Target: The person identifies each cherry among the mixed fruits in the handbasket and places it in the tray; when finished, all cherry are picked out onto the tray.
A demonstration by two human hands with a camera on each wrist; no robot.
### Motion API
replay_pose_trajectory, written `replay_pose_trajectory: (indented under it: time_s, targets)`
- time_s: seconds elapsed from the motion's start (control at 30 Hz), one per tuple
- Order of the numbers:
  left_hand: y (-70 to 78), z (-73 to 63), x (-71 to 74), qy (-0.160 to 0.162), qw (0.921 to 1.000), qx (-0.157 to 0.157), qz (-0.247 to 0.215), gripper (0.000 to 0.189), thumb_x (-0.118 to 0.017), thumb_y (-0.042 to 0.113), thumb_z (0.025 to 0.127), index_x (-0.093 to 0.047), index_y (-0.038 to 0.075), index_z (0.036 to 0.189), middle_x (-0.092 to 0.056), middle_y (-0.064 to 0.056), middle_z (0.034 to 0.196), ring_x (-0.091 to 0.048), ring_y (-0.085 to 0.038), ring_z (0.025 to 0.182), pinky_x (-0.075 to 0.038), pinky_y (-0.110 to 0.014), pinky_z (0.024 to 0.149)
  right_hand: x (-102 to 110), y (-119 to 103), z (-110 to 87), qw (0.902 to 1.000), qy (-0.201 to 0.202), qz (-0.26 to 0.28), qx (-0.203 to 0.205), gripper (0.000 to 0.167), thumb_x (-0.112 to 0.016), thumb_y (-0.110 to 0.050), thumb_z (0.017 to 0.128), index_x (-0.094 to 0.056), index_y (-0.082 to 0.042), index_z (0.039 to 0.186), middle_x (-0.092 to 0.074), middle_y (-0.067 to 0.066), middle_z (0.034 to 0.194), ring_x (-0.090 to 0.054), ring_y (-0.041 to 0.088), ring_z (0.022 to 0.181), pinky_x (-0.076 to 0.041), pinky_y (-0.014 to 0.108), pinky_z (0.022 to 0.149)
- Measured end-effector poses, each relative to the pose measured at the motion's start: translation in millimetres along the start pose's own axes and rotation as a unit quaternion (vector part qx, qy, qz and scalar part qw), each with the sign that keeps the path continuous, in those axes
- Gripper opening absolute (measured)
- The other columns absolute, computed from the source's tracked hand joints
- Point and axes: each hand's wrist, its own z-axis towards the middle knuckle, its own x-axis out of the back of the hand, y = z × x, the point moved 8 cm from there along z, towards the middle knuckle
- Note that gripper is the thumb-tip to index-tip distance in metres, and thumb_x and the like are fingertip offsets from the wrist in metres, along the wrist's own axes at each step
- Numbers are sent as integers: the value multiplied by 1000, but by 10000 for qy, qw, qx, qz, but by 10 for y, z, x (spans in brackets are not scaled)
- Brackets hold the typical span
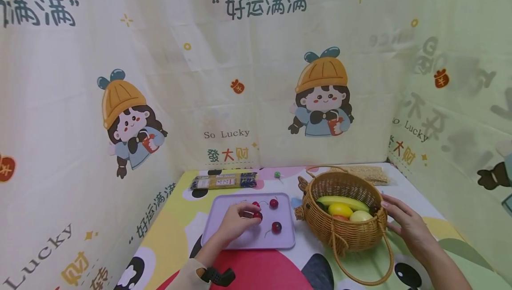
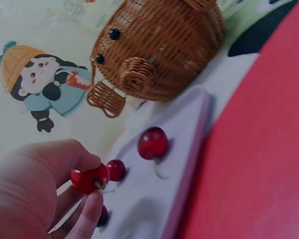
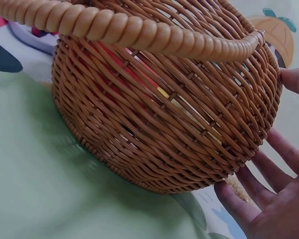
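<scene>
Over the purple tray (image 1: 248, 244), my left hand (image 1: 236, 222) pinches a red cherry (image 2: 88, 180) between thumb and fingertips. Other cherries lie on the tray: one (image 1: 274, 203) at its far right, one (image 1: 276, 227) nearer its front right, another (image 1: 256, 204) partly behind my fingers. Right of the tray stands a brown wicker basket (image 1: 320, 223) shaped like a pig, holding a banana (image 1: 346, 201), a yellow fruit (image 1: 340, 210) and a pale round fruit (image 1: 361, 216). My right hand (image 1: 408, 223) touches the basket's right side with fairly straight fingers, its thumb by the rim.
Behind the tray lies a long printed packet (image 1: 224, 180). A small green ball-shaped thing (image 1: 278, 175) sits to its right. Another clear packet (image 1: 368, 175) of pale contents lies behind the basket. The basket's looped handle (image 1: 362, 281) hangs in front. Printed cloth (image 1: 256, 103) surrounds the table.
</scene>
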Motion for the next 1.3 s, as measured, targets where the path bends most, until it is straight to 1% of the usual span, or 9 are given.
replay_pose_trajectory:
  time_s: [0.03,0.07,0.23,0.5,0.8,1.0,1.1,1.23,1.3]
  targets:
    - [-23,-21,1,14,9999,-14,100,34,-89,19,93,-82,7,125,-81,-9,120,-74,-18,103,-62,-27,86,2,5,0,10000,1,15,-5,30,-50,-53,116,-54,-54,146,-55,-47,117,-50,-22,110,-58,21,95]
    - [-44,-41,3,27,9998,-54,175,33,-89,18,93,-83,7,123,-81,-9,118,-74,-18,102,-63,-28,85,2,8,-2,10000,-6,16,10,30,-50,-52,116,-54,-54,146,-55,-47,117,-51,-22,110,-55,16,89]
    - [-173,-129,15,70,9988,51,484,29,-89,18,93,-84,12,121,-82,-4,113,-74,-16,98,-63,-25,84,-2,18,10,10000,-32,49,64,33,-51,-52,116,-53,-52,149,-54,-46,120,-51,-22,110,-55,15,88]
    - [-245,-169,-13,73,9987,2,503,27,-90,13,89,-84,10,115,-82,-6,102,-72,-14,87,-60,-21,77,0,34,19,10000,-4,79,40,34,-53,-52,116,-53,-50,150,-54,-46,119,-52,-22,109,-56,15,88]
    - [-267,-186,-4,83,9987,32,511,28,-91,11,89,-84,9,116,-82,-7,103,-73,-16,87,-60,-21,77,-13,18,4,9999,15,125,45,32,-53,-52,116,-55,-51,148,-56,-45,120,-53,-22,109,-56,15,88]
    - [-246,-182,40,142,9975,91,692,28,-91,17,90,-84,12,117,-81,-6,108,-74,-18,94,-62,-26,83,-14,19,0,9999,41,110,45,32,-53,-53,115,-56,-50,147,-56,-45,120,-53,-22,108,-57,15,88]
    - [-210,-163,62,203,9963,61,831,28,-91,20,91,-84,15,117,-80,-6,113,-74,-19,101,-63,-33,90,-10,20,7,10000,69,41,-7,39,-53,-54,115,-52,-46,153,-54,-45,119,-53,-22,109,-57,15,88]
    - [-76,-103,69,344,9950,-89,933,27,-90,23,92,-84,16,117,-80,-5,118,-72,-25,111,-59,-45,104,-9,16,16,9999,71,-25,-80,49,-54,-55,115,-47,-41,161,-51,-46,118,-51,-21,110,-58,16,90]
    - [39,-64,52,364,9952,-237,879,26,-89,25,94,-84,16,118,-82,-8,120,-72,-30,116,-57,-51,109,-10,15,16,9999,69,-18,-84,46,-52,-56,115,-48,-44,159,-52,-46,118,-50,-20,111,-58,16,90]
